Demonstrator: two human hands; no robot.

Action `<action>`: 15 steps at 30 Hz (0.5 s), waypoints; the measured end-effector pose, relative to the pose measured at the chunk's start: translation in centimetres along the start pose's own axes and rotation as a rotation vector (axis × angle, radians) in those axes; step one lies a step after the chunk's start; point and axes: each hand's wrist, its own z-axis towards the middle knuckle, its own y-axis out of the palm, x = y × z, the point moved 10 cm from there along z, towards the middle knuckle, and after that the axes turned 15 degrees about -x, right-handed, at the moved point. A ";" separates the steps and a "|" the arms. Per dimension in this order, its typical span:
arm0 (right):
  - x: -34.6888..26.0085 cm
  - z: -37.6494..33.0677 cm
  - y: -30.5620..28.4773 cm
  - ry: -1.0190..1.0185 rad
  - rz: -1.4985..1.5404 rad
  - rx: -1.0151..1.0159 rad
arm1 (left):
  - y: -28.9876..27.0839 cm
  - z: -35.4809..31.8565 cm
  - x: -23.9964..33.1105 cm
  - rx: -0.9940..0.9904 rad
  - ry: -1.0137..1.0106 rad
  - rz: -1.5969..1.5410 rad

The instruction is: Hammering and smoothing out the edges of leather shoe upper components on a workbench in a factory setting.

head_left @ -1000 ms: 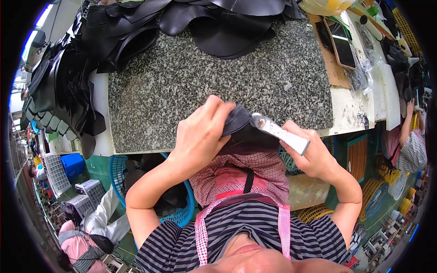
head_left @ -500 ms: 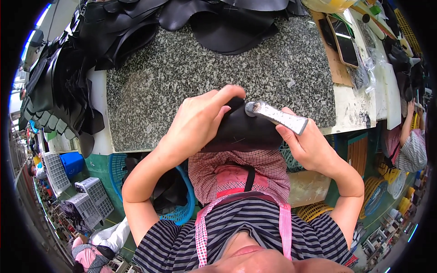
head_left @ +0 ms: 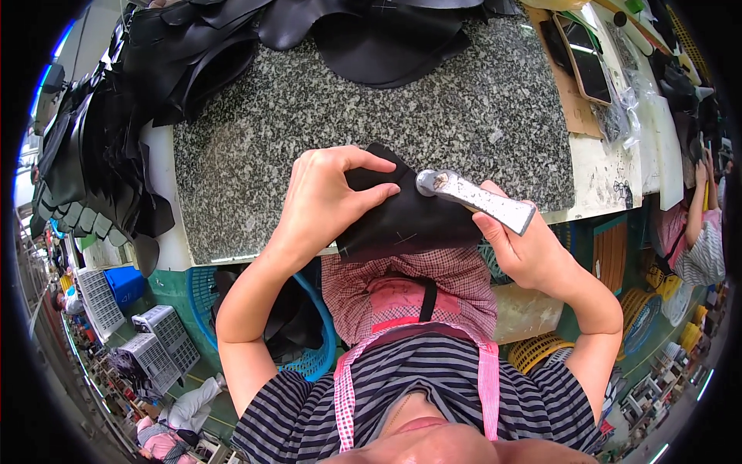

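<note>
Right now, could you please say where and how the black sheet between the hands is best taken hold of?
Probably pinch the black sheet by its left edge, coming from the left where the left hand is: it looks thin, while the hammer and right hand crowd its right side.

No words, brands or numbers could be read; the only signs in view were drawn marks. A thin pale cross (head_left: 405,237) stood on the black sheet (head_left: 437,220) near its lower edge, and a short pale mark (head_left: 344,251) sat near its lower left corner. Dark scrawled lines (head_left: 622,188) stood on the white tabletop (head_left: 593,166), to the right of the speckled slab (head_left: 479,100), too small to make out as letters or a drawing.
</note>
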 end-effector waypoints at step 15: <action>-3.4 1.0 -2.1 -0.196 -0.084 0.101 | 0.0 0.3 0.5 -0.024 0.004 0.008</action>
